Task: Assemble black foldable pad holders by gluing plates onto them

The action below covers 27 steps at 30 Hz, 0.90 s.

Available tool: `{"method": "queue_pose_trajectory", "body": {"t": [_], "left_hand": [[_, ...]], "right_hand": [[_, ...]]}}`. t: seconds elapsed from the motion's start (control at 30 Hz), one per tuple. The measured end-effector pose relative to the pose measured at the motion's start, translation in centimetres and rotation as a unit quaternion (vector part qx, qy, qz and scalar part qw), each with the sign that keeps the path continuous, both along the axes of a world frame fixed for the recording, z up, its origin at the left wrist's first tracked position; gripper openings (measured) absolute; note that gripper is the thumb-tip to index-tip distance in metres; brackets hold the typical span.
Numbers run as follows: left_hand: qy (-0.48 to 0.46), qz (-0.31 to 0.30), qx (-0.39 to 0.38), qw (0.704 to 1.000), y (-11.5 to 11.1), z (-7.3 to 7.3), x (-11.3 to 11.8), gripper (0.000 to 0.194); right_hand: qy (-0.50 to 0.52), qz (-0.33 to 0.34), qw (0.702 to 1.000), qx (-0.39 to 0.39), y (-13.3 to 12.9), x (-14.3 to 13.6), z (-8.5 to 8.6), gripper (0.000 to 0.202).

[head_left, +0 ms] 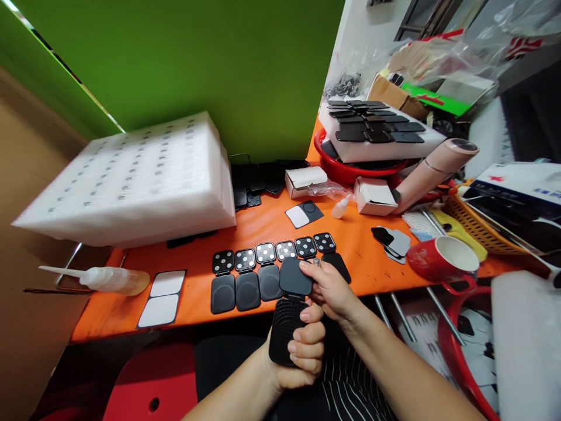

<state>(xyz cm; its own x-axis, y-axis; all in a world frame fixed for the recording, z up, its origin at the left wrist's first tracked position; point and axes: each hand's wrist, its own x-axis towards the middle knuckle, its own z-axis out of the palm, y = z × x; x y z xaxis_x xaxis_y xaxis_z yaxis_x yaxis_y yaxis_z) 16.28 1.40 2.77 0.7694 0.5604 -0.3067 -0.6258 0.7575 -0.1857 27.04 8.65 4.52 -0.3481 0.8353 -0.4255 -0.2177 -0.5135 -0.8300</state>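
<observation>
My left hand (304, 351) is wrapped round the lower, ribbed panel (286, 330) of a black hinged two-panel pad, just off the table's front edge. My right hand (331, 289) pinches the right edge of its smooth upper panel (294, 276), thumb on the face. A small silvery bit shows by the right fingers; I cannot make out what it is. Behind the hands lies a row of similar opened black pads (248, 290). Their far panels (265, 253) carry whitish round dots. The held pad and my right hand partly cover the row's right end.
The orange table (197, 304) bears a squeeze bottle (116, 280), white-backed sheets (162, 298), a dropper bottle (340, 207), small white boxes (304, 181), dark and grey plates (394, 242) and a red mug (445, 260). A large foam block (144, 181) stands left, a pink tumbler (433, 172) leans right.
</observation>
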Motion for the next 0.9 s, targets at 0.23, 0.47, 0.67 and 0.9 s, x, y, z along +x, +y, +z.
{"method": "queue_pose_trajectory", "body": {"t": [0.23,0.47,0.67,0.9], "left_hand": [[-0.004,0.021,0.018,1.000,0.5,0.3,0.3,0.016],[0.382,0.145,0.108,0.907,1.1,-0.1,0.7,0.027],[0.463,0.118,0.191,0.857,0.6,0.1,0.4,0.047],[0.425,0.112,0.200,0.876,0.0,1.2,0.2,0.045]], "right_hand": [[-0.003,-0.001,1.000,0.031,0.3,0.1,-0.4,0.040],[-0.063,-0.053,0.993,0.085,0.7,2.5,-1.7,0.042],[-0.131,-0.018,0.986,0.106,-0.2,3.1,-1.0,0.036],[-0.113,-0.035,0.986,0.121,-0.6,2.9,-0.9,0.030]]}}
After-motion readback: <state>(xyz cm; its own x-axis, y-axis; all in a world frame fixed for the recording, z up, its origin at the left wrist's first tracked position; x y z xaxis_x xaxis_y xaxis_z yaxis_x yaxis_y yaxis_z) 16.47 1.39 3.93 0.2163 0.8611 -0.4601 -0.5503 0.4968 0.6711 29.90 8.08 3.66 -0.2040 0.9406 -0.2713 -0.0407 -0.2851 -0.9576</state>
